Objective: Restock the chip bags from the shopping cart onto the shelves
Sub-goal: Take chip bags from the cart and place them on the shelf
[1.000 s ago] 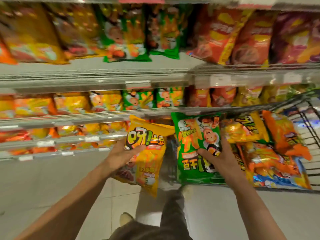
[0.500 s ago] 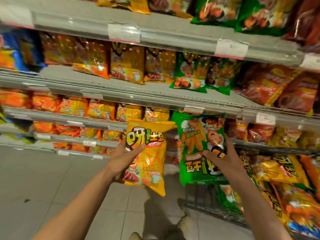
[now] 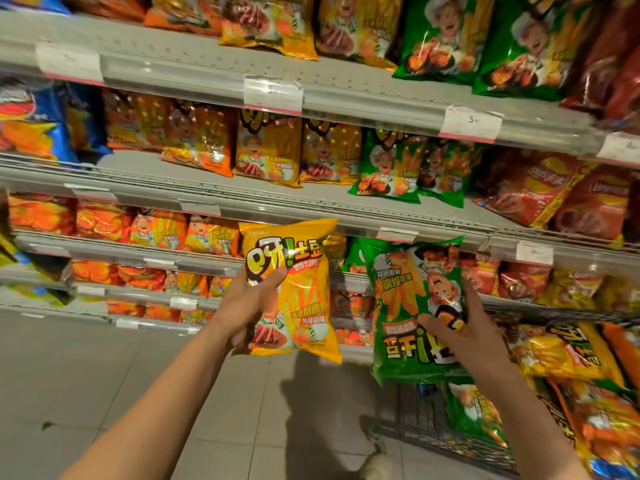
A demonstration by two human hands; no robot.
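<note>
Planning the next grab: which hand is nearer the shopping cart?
Right. The right hand, holding the green chip bag, is just above the shopping cart; the left hand, holding the yellow chip bag, is farther left.

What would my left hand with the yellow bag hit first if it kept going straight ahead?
Probably the shelf edge directly behind the yellow chip bag that the left hand holds, or the orange bags beneath it; depth is unclear.

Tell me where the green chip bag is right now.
In the head view, the green chip bag is right of centre, held upside down in the right hand, beside the yellow chip bag and above the shopping cart.
</note>
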